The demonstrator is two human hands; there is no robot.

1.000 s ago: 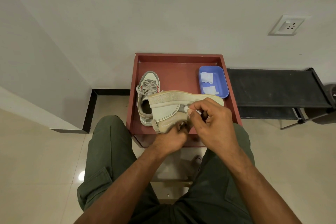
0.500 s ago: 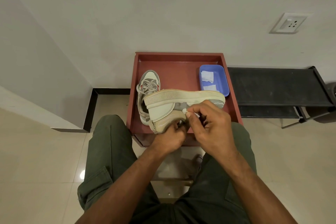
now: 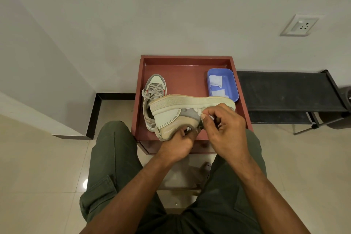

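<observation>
A cream and grey sneaker (image 3: pixel 171 114) lies on its side above the red tray table (image 3: pixel 182 70), sole edge facing away from me. My left hand (image 3: pixel 176 143) grips it from below at its near edge. My right hand (image 3: pixel 222 127) pinches a small white wipe (image 3: pixel 199 112) and presses it against the shoe's side just under the sole. The second sneaker (image 3: pixel 154 89) stands upright on the tray's left side, partly hidden behind the held shoe.
A blue plastic tub (image 3: pixel 228 76) with white folded wipes sits at the tray's right back. A black low bench (image 3: pixel 284 91) stands to the right along the wall. My knees in green trousers flank the table's near edge.
My right hand and the wipe have shifted slightly along the shoe's side under the sole. The held shoe has tilted a little; my left hand keeps its grip.
</observation>
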